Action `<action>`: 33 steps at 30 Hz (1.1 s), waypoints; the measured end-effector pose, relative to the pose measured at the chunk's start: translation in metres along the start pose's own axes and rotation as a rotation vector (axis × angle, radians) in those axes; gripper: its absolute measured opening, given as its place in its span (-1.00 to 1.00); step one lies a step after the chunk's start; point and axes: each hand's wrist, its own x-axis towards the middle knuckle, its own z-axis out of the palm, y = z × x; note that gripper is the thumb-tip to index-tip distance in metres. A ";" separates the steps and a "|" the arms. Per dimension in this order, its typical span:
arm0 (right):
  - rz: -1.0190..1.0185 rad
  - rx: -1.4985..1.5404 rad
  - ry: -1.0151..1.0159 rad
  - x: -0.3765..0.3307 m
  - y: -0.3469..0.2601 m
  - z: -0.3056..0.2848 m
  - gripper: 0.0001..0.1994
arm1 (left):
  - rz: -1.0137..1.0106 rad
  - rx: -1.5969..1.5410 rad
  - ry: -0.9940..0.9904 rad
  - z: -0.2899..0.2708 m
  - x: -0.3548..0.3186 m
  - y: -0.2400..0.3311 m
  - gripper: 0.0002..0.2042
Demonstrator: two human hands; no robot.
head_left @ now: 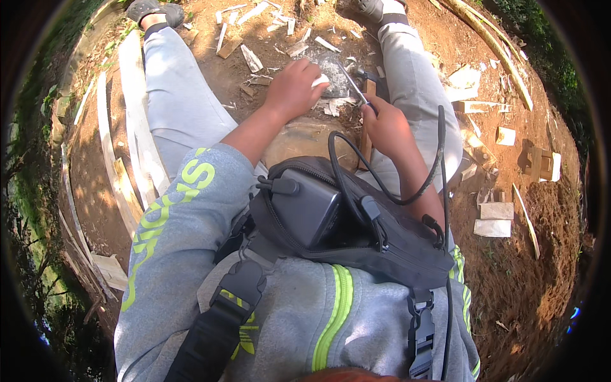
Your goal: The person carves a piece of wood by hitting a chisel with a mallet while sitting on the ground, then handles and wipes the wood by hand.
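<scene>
My left hand (293, 90) is closed, with a small whitish piece of wood (321, 81) pinched at its fingertips. My right hand (389, 127) grips the dark handle of a knife (352, 84). The slim metal blade points up and to the left, its tip a little right of the wood piece and apart from it. Under both lies a grey stone (331, 65) set in the dirt between my legs. Beside my right hand, what looks like a hammer with a wooden handle (367, 124) rests against the inside of my right leg.
Wood chips (252, 59) lie scattered beyond the stone. Long pale planks (135, 108) run along my left leg. Wood blocks (493, 219) and a long pole (499, 51) lie to the right. A dark bag (299, 207) with a looping black cable (407, 198) hangs at my chest.
</scene>
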 end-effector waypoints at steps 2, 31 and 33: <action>0.041 0.145 0.021 0.008 0.010 0.008 -0.65 | -0.025 -0.009 -0.008 0.000 0.002 0.002 -0.73; -0.092 0.361 -0.104 0.043 0.027 0.019 -0.67 | -0.037 0.193 -0.158 -0.001 0.014 0.012 -0.70; -0.087 0.368 -0.088 0.043 0.024 0.015 -0.68 | -0.043 0.218 -0.184 -0.004 0.015 0.015 -0.70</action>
